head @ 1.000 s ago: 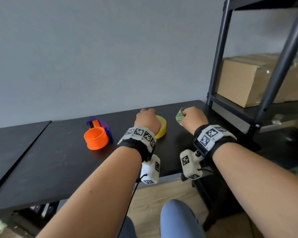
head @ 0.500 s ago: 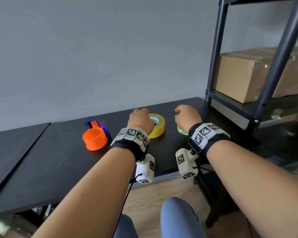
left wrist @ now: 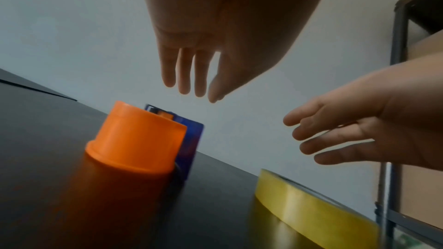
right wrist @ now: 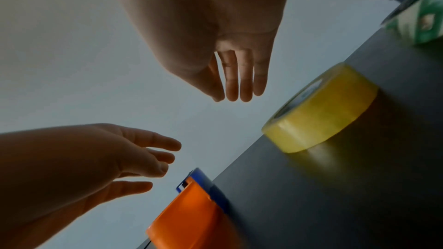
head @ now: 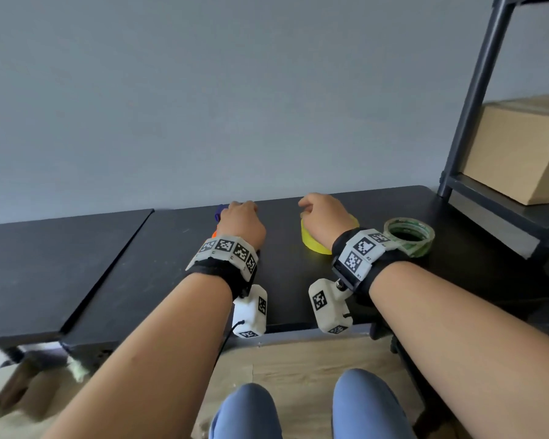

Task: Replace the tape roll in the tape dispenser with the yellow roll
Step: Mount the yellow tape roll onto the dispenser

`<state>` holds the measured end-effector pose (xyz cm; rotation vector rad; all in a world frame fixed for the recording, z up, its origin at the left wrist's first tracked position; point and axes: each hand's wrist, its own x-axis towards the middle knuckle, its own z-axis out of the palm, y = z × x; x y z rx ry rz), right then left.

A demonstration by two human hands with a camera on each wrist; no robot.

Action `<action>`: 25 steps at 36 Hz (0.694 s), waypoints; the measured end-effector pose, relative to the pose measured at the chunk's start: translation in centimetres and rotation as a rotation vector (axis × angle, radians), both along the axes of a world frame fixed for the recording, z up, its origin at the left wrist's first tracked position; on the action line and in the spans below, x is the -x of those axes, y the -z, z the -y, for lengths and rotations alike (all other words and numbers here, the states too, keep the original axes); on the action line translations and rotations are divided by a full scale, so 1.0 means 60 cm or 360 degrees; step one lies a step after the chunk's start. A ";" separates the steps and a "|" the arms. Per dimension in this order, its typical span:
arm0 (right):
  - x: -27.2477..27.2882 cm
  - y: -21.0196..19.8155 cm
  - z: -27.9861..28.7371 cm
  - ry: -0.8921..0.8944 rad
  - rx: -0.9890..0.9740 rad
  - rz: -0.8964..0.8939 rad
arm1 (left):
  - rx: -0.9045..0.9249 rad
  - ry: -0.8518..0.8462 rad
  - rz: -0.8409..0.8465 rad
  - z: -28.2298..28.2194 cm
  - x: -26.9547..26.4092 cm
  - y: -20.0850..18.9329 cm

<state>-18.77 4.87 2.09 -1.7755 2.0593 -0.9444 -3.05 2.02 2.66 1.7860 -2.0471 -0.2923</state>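
Observation:
The tape dispenser [left wrist: 136, 139], an orange hub on a blue body, stands on the black table [head: 140, 264]. My left hand [left wrist: 191, 92] hovers just above it with straight fingers and holds nothing; in the head view this hand [head: 241, 217] hides most of the dispenser [head: 218, 212]. The yellow roll [right wrist: 318, 116] lies flat to the right of it. My right hand [right wrist: 235, 97] floats over the roll's left side, fingers straight and empty, and in the head view the right hand [head: 320, 213] covers part of the yellow roll [head: 311, 243].
A green-printed tape roll [head: 409, 236] lies flat on the table right of my right wrist. A black metal shelf frame [head: 466, 122] with a cardboard box [head: 520, 153] stands at the right. The wall runs close behind the table.
My right hand let go of the green roll and moved left over the yellow roll. My left hand left the yellow roll and shifted left above the dispenser.

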 end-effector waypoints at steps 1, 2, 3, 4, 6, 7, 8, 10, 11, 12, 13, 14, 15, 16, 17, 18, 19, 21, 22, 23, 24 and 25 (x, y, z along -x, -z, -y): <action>-0.009 0.002 0.004 -0.0016 -0.0001 0.0003 | -0.0004 -0.0021 -0.0001 0.002 -0.010 0.002; -0.018 0.005 0.008 -0.0036 0.0005 0.0007 | -0.0010 -0.0037 0.0003 0.005 -0.020 0.005; -0.027 0.007 0.012 -0.0055 0.0010 0.0005 | -0.0019 -0.0053 0.0009 0.008 -0.029 0.008; -0.037 0.010 0.016 -0.0075 0.0014 -0.0004 | -0.0038 -0.0069 0.0015 0.011 -0.038 0.010; -0.054 0.015 0.025 -0.0110 -0.0001 -0.0033 | -0.0086 -0.0087 0.0021 0.016 -0.052 0.014; -0.062 0.017 0.030 -0.0127 -0.0016 -0.0048 | -0.0110 -0.0096 0.0025 0.018 -0.057 0.015; -0.068 0.018 0.035 -0.0143 -0.0026 -0.0063 | -0.0131 -0.0105 0.0030 0.021 -0.061 0.016; -0.081 0.019 0.042 -0.0179 -0.0058 -0.0085 | -0.0159 -0.0109 0.0051 0.026 -0.068 0.018; -0.088 0.019 0.046 -0.0202 -0.0074 -0.0090 | -0.0180 -0.0108 0.0070 0.029 -0.070 0.020; -0.094 0.019 0.048 -0.0225 -0.0088 -0.0089 | -0.0207 -0.0107 0.0083 0.032 -0.071 0.022; -0.100 0.020 0.051 -0.0248 -0.0098 -0.0080 | -0.0231 -0.0104 0.0085 0.035 -0.072 0.024; -0.105 0.020 0.054 -0.0272 -0.0099 -0.0070 | -0.0256 -0.0102 0.0078 0.036 -0.072 0.025; -0.111 0.022 0.057 -0.0295 -0.0097 -0.0068 | -0.0270 -0.0096 0.0072 0.039 -0.072 0.027; -0.115 0.023 0.059 -0.0316 -0.0101 -0.0080 | -0.0286 -0.0091 0.0076 0.040 -0.072 0.029; -0.118 0.025 0.062 -0.0332 -0.0111 -0.0107 | -0.0295 -0.0086 0.0079 0.042 -0.072 0.032; -0.120 0.026 0.064 -0.0342 -0.0123 -0.0138 | -0.0297 -0.0081 0.0074 0.045 -0.072 0.036; -0.120 0.028 0.065 -0.0344 -0.0129 -0.0163 | -0.0291 -0.0076 0.0065 0.048 -0.073 0.039; -0.118 0.028 0.068 -0.0328 -0.0116 -0.0189 | -0.0281 -0.0068 0.0053 0.052 -0.074 0.042; -0.117 0.028 0.071 -0.0312 -0.0102 -0.0200 | -0.0281 -0.0066 0.0045 0.053 -0.074 0.042; -0.115 0.027 0.073 -0.0294 -0.0092 -0.0209 | -0.0285 -0.0062 0.0040 0.054 -0.075 0.042; -0.113 0.026 0.076 -0.0274 -0.0089 -0.0220 | -0.0287 -0.0056 0.0036 0.054 -0.075 0.042; -0.112 0.025 0.078 -0.0250 -0.0091 -0.0230 | -0.0282 -0.0047 0.0032 0.054 -0.076 0.042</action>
